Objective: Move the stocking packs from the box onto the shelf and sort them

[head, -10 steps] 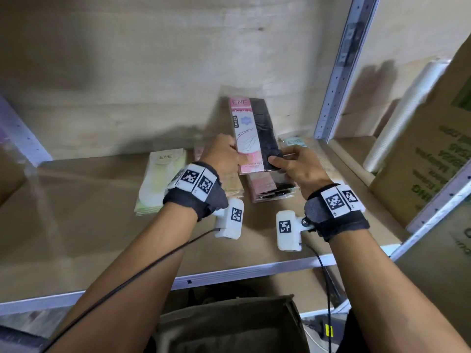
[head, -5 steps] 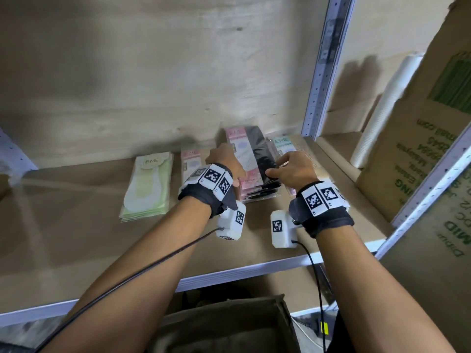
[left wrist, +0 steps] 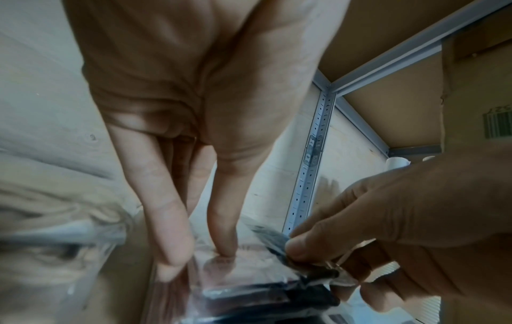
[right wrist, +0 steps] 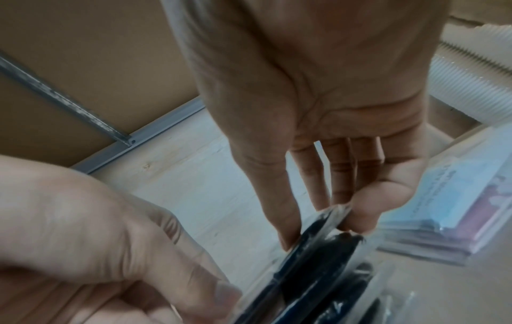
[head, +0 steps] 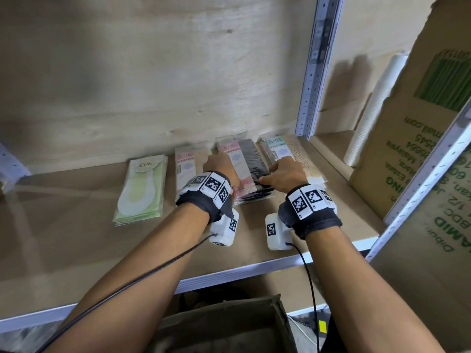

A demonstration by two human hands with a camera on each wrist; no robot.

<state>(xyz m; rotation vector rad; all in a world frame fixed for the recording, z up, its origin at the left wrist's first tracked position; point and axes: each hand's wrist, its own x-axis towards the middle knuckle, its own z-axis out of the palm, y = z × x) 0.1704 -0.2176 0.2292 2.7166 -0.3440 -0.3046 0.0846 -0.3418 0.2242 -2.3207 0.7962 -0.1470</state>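
Observation:
A pink and black stocking pack (head: 246, 169) lies flat on top of a stack of like packs on the shelf board (head: 76, 238). My left hand (head: 220, 165) holds its left edge, thumb on top and fingers down the side (left wrist: 199, 252). My right hand (head: 281, 171) pinches the black right edge of the pack (right wrist: 318, 263) between thumb and fingers (right wrist: 318, 223). Three other stacks lie alongside: green packs (head: 140, 189) at the left, pink packs (head: 184, 161) next to my left hand, and teal packs (head: 279, 149) beside my right hand.
An open cardboard box (head: 216, 327) sits below the shelf's front rail (head: 229, 273). A grey metal upright (head: 313, 72) stands right of the stacks. Beyond it are a white sleeve of cups (head: 374, 110) and a big printed carton (head: 420, 154).
The pink and black pack stood upright in both hands a second ago. It has come down flat onto the stack, with both hands still on it.

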